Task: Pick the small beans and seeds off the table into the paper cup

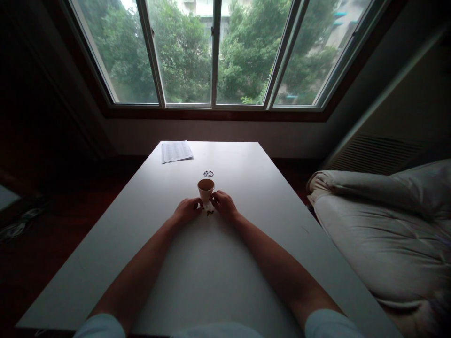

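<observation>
A tan paper cup stands upright on the white table, its brown inside showing from above. At its lower left, my left hand has its fingers curled in a pinch. On the cup's right side my right hand is bent inward, fingertips at or against the cup's wall; I cannot tell whether they grip it. Between the fingertips, in front of the cup's base, is a small pale, partly clear thing, too small to name. Several small dark bits lie just in front of it. What each hand pinches is hidden.
Behind the cup lies a small round, shiny piece with a dark rim. Printed sheets of paper lie at the far left of the white table. A padded light-coloured seat is beside the right edge; a window is ahead.
</observation>
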`<act>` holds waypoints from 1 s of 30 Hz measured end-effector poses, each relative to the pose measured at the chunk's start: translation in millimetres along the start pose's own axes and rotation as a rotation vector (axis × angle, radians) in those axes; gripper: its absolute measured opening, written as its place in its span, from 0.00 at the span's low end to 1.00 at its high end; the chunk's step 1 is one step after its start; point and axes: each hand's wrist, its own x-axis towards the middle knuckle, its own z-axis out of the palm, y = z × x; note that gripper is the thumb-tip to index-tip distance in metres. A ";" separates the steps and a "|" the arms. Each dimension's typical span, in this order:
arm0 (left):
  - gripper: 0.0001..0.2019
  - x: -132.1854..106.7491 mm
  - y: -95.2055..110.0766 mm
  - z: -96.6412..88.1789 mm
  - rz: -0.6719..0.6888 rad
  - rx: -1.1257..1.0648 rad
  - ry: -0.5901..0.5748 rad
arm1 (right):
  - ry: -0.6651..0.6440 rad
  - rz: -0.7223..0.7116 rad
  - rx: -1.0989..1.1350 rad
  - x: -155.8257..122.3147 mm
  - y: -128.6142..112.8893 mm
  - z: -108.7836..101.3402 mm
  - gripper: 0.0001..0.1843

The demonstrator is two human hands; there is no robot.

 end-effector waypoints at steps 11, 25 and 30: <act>0.10 0.4 -0.8 1.6 0.008 0.002 0.010 | 0.185 -0.076 0.011 4.2 -22.4 -17.7 0.07; 0.11 1.4 4.8 -1.4 -0.007 0.047 -0.018 | 0.332 0.140 0.133 20.4 -44.1 -16.8 0.11; 0.11 1.5 4.1 0.7 -0.023 0.052 -0.013 | 0.323 0.178 0.125 21.0 -40.8 -15.9 0.12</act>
